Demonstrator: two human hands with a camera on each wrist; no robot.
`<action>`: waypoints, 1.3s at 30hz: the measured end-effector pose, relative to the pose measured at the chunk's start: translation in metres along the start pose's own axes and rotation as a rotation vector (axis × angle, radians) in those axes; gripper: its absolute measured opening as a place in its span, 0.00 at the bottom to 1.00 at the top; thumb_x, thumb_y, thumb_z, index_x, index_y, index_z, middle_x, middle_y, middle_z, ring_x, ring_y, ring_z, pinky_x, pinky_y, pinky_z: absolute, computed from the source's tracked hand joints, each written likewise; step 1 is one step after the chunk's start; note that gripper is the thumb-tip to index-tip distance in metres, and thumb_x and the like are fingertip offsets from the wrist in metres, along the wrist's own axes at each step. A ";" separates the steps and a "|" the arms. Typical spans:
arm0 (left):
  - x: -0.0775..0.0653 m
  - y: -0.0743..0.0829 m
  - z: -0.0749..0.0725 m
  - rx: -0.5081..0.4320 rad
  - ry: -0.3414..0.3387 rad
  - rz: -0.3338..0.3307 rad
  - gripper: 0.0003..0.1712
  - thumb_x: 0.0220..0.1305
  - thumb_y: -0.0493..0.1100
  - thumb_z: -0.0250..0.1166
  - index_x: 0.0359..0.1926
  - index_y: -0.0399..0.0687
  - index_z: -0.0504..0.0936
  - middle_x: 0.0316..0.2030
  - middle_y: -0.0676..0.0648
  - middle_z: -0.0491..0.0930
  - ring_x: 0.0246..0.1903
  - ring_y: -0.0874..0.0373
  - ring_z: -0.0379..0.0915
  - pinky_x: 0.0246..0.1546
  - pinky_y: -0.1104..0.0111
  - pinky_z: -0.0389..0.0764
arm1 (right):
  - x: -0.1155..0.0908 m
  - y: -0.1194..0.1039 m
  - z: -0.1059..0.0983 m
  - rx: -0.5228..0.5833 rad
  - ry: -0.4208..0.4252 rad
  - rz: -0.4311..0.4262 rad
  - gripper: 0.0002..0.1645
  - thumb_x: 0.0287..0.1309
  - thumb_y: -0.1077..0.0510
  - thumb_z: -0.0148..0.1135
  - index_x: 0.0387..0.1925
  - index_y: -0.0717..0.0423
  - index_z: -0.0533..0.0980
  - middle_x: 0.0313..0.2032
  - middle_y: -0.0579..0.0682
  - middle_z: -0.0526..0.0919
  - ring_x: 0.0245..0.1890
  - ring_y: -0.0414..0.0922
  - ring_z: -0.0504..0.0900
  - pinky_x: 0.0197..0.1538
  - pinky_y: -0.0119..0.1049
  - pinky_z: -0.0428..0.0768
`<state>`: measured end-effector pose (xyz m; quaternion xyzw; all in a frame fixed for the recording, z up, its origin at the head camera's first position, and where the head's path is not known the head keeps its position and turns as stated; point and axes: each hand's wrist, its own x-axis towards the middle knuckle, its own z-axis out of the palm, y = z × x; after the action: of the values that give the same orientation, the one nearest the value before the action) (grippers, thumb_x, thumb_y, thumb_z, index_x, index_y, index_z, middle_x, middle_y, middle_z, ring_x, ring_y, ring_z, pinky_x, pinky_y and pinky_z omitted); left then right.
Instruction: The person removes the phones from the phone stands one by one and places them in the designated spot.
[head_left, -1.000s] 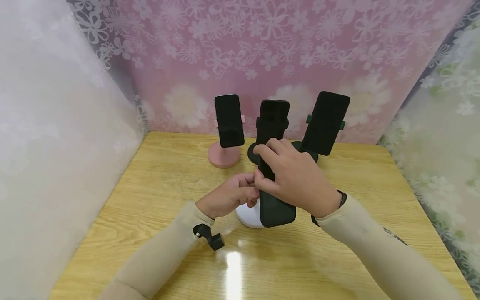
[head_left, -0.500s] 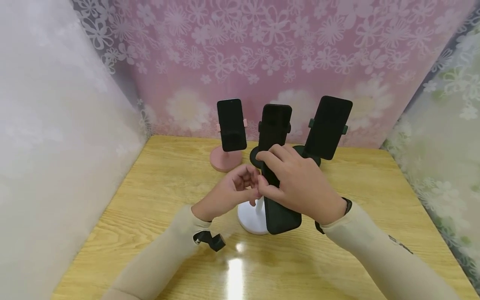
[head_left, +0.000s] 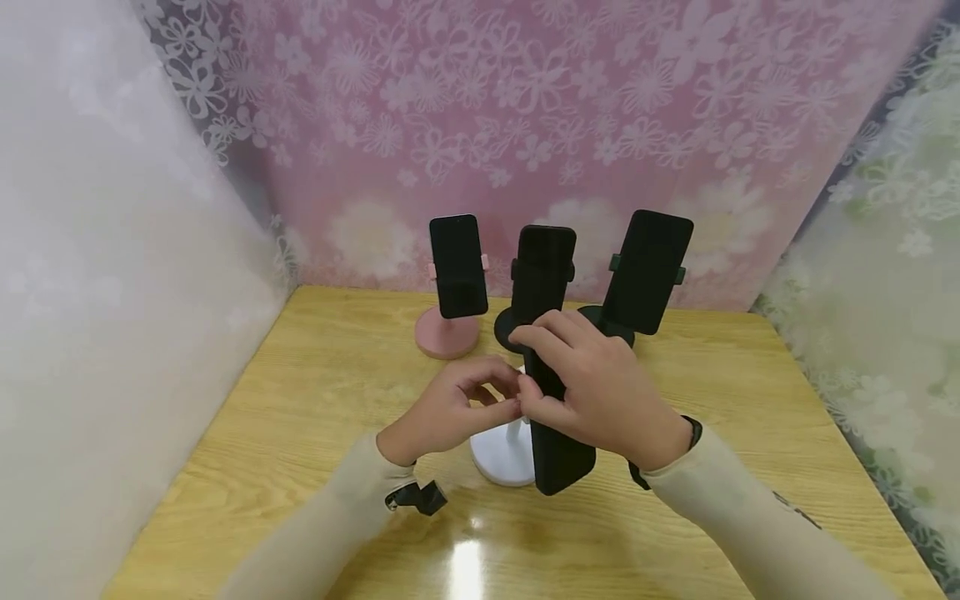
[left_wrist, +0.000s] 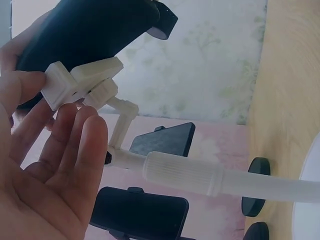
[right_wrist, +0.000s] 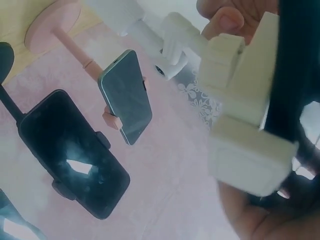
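A black phone (head_left: pixel 561 462) leans at the front of the group, and my right hand (head_left: pixel 603 396) grips it from above by its edges. Behind it rises a white phone stand, its round base (head_left: pixel 501 458) on the table. In the left wrist view, the stand's clamp (left_wrist: pixel 97 72) lies against the phone's back at the end of a jointed arm. My left hand (head_left: pixel 450 408) pinches the clamp's end block (left_wrist: pixel 59 87) between thumb and finger, its other fingers loosely bent. The right wrist view shows that block (right_wrist: pixel 250 155) close up at the phone's edge.
Three stands holding phones stand in a row behind: a pink one (head_left: pixel 446 333), a black one (head_left: pixel 504 329) and a dark green one (head_left: pixel 615 267). A pink flowered cloth (head_left: pixel 480 108) backs the wooden table (head_left: pixel 322 433).
The phone in my right hand has turned more edge-on. My left hand's fingers have shifted, lifting and then coming round the clamp's end. The whole head view has moved slightly.
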<state>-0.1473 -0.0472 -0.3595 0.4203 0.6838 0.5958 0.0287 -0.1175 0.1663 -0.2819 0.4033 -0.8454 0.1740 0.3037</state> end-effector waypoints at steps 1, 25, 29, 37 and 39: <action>0.000 0.001 -0.001 0.004 0.003 -0.001 0.08 0.71 0.35 0.66 0.49 0.46 0.85 0.42 0.49 0.84 0.43 0.56 0.81 0.39 0.61 0.86 | 0.000 0.000 -0.001 0.005 0.023 -0.013 0.18 0.60 0.54 0.60 0.49 0.57 0.81 0.42 0.50 0.81 0.36 0.46 0.77 0.22 0.35 0.75; 0.004 0.009 -0.002 -0.015 0.038 -0.100 0.16 0.65 0.35 0.72 0.54 0.43 0.84 0.47 0.48 0.84 0.43 0.54 0.81 0.39 0.63 0.84 | -0.060 0.026 -0.032 -0.216 0.449 0.018 0.23 0.64 0.49 0.51 0.43 0.63 0.82 0.31 0.59 0.79 0.28 0.57 0.73 0.19 0.47 0.65; 0.001 0.007 0.001 -0.030 0.046 -0.102 0.16 0.66 0.36 0.72 0.54 0.43 0.84 0.47 0.48 0.84 0.43 0.53 0.81 0.39 0.63 0.84 | -0.090 0.043 -0.023 -0.277 0.360 0.056 0.23 0.64 0.49 0.51 0.43 0.63 0.83 0.32 0.59 0.80 0.29 0.60 0.76 0.16 0.50 0.71; -0.001 0.006 0.005 -0.039 0.044 -0.108 0.16 0.66 0.36 0.71 0.54 0.45 0.84 0.46 0.49 0.84 0.43 0.53 0.80 0.38 0.63 0.84 | -0.143 0.066 -0.005 -0.310 0.035 0.182 0.26 0.66 0.47 0.45 0.47 0.61 0.81 0.36 0.58 0.80 0.38 0.60 0.80 0.19 0.50 0.79; -0.002 0.006 0.006 -0.037 0.044 -0.114 0.16 0.66 0.36 0.71 0.54 0.45 0.84 0.46 0.49 0.84 0.43 0.53 0.80 0.38 0.64 0.84 | -0.154 0.068 0.001 -0.300 -0.027 0.208 0.25 0.64 0.48 0.48 0.48 0.60 0.81 0.37 0.57 0.81 0.39 0.59 0.80 0.19 0.47 0.79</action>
<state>-0.1390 -0.0439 -0.3569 0.3666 0.6962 0.6147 0.0551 -0.0958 0.2960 -0.3869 0.2659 -0.9031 0.0710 0.3296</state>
